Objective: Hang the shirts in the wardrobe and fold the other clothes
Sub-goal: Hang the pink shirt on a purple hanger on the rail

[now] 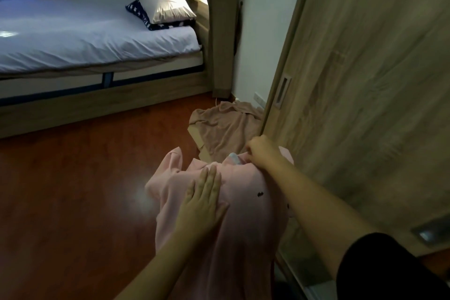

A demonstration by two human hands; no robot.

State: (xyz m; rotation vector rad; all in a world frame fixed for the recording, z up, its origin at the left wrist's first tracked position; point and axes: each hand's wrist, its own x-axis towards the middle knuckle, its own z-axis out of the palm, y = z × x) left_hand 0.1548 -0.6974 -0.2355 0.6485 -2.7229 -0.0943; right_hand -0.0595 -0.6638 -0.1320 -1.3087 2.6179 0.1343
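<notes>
Beside wooden wardrobe door (365, 80) | left hand (207, 200) lay flat, fingers straight, on pale pink fabric shirt (243, 226) | right hand (261, 151) pinched its collar (235, 159) | risk: pinch could loosen, shirt fall.

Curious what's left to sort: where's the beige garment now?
Head view, right of centre: the beige garment lies on the floor beside the wardrobe door, just beyond the pink garment.

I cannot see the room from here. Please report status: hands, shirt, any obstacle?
Left hand flat on pink shirt. Right hand grips its collar end. Brown garment on floor ahead, beside wardrobe door.
</notes>
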